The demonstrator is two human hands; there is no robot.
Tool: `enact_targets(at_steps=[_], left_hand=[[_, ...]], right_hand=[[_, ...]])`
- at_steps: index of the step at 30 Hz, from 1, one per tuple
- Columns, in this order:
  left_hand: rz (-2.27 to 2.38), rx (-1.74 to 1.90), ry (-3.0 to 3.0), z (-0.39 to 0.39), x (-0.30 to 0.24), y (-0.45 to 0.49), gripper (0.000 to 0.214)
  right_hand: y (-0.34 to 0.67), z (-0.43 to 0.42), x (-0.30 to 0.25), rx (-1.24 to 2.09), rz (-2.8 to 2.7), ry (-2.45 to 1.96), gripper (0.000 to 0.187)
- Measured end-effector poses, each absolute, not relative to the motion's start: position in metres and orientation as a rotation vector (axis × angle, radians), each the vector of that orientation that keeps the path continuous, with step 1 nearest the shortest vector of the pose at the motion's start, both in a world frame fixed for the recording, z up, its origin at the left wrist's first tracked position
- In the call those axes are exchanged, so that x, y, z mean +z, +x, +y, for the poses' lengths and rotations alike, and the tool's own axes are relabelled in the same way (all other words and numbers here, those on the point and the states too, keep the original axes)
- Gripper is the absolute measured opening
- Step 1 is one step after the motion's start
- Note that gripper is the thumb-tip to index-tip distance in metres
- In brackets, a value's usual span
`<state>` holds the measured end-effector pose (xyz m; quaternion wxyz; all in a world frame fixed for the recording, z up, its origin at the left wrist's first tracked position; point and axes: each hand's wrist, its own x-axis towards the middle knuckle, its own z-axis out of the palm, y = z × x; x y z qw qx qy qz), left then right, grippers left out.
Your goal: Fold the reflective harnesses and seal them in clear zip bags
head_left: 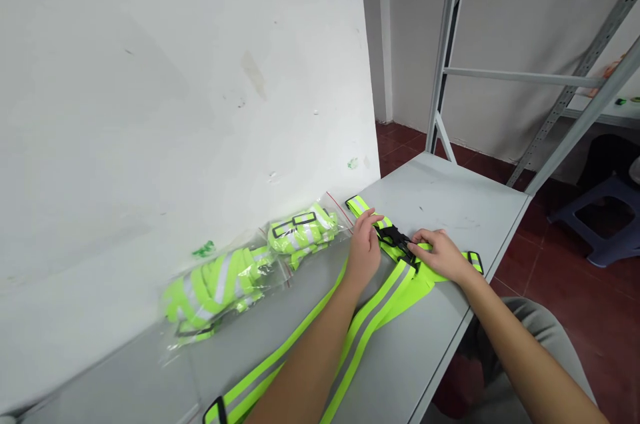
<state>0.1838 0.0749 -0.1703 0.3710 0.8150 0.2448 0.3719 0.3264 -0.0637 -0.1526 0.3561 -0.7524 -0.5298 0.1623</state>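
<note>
A neon-green reflective strap harness (373,317) with grey stripes lies along the grey table (450,204). Near the far end sits its black plastic buckle (395,239). My left hand (364,247) rests on the strap just left of the buckle, fingers curled down onto the webbing. My right hand (440,254) presses on the strap just right of the buckle, fingers bent and touching it. Both hands flank the buckle and hold the strap against the table.
Two clear plastic bags with folded green reflective straps (303,231) (215,287) lie against the white wall (175,111). A grey metal shelf frame (520,77) stands at the back right. A purple stool (600,224) sits on the red floor.
</note>
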Motion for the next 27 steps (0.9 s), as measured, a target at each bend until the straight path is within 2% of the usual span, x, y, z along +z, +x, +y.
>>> enact_targets(at_steps=[6, 16, 27], left_hand=[[0.746, 0.871, 2.019, 0.071, -0.164, 0.182, 0.036], [0.504, 0.48, 2.693, 0.066, -0.169, 0.18, 0.055], [0.557, 0.626, 2.578, 0.077, -0.178, 0.183, 0.046]], right_hand=[[0.326, -0.063, -0.154, 0.413, -1.346, -1.919, 0.019], [0.33, -0.067, -0.157, 0.438, -1.263, -1.855, 0.013], [0.328, -0.072, -0.151, 0.529, -1.205, -1.715, 0.017]])
